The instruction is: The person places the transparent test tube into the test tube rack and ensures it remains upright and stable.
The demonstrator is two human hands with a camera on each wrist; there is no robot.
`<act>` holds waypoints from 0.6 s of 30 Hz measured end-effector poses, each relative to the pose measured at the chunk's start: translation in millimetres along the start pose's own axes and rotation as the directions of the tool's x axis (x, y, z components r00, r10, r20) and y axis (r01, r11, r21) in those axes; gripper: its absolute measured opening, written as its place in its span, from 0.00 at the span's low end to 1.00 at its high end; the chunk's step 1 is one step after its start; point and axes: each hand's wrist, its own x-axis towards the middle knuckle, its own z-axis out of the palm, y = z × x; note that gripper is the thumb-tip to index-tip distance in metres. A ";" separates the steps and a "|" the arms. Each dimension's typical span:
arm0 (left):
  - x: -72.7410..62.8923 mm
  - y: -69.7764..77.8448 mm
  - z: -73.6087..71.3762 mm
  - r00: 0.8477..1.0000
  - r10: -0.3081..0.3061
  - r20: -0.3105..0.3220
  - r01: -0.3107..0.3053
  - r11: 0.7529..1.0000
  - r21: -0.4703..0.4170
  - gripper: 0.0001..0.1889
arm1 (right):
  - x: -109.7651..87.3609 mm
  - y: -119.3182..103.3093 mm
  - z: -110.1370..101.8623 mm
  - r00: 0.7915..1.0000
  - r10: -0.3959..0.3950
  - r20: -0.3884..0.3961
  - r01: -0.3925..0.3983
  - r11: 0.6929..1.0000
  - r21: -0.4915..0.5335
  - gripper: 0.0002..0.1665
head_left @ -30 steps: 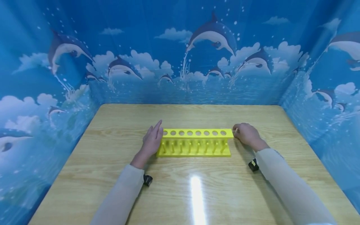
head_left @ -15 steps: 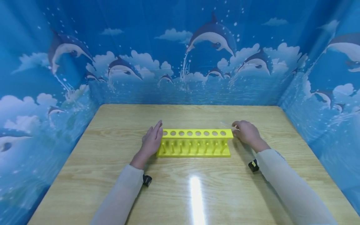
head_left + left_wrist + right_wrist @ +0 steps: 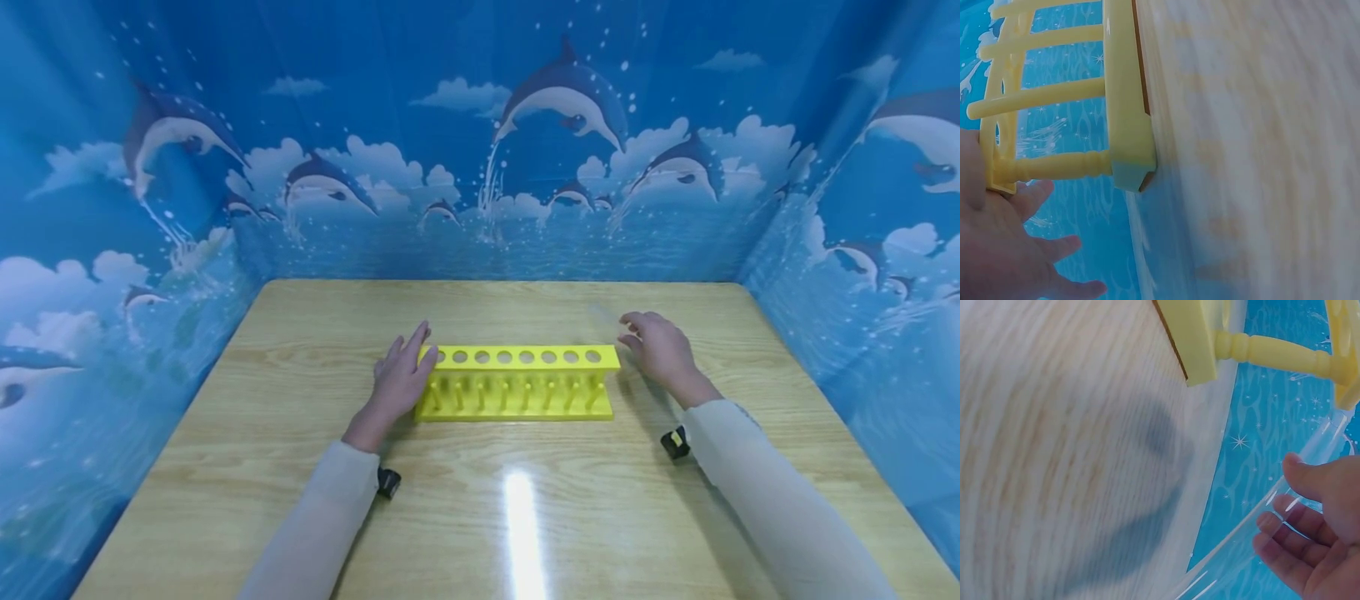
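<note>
A yellow test tube rack (image 3: 516, 367) with a row of round holes and upright pegs stands mid-table. My left hand (image 3: 397, 375) touches its left end, the thumb over the top plate. In the left wrist view the other fingers (image 3: 1063, 247) reach past the rack end, straight and spread apart. Beyond the rack's right end, my right hand (image 3: 660, 354) pinches a clear test tube (image 3: 1235, 553) between thumb and fingers. The test tube is only a faint streak in the head view, slanting up and left from the fingertips.
The wooden table (image 3: 300, 517) carries a bright light reflection (image 3: 523, 533) in front of the rack. Blue dolphin-print curtains (image 3: 480, 233) enclose the back and both sides. A small black wrist camera (image 3: 675, 443) sits beneath the right sleeve.
My right hand has risen slightly, and its fingers have loosened around the test tube, which now shows beyond the fingertips. My left thumb has spread onto the rack's top. The rack stays in place.
</note>
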 end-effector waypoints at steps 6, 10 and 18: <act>-0.7 0.9 -0.1 1.000 0.024 -0.002 -0.024 1.000 0.005 0.29 | -1.6 -3.0 -2.4 0.999 0.013 -0.050 -0.012 1.000 0.025 0.20; -1.7 1.4 -0.3 1.000 0.026 -0.007 -0.026 1.000 -0.004 0.29 | -2.8 -4.1 -3.8 0.994 -0.003 -0.108 0.007 0.999 0.037 0.20; -4.1 1.6 0.0 0.999 0.032 -0.011 -0.032 0.999 -0.028 0.28 | -6.1 -8.7 -8.1 0.977 -0.006 -0.215 0.025 0.996 0.085 0.19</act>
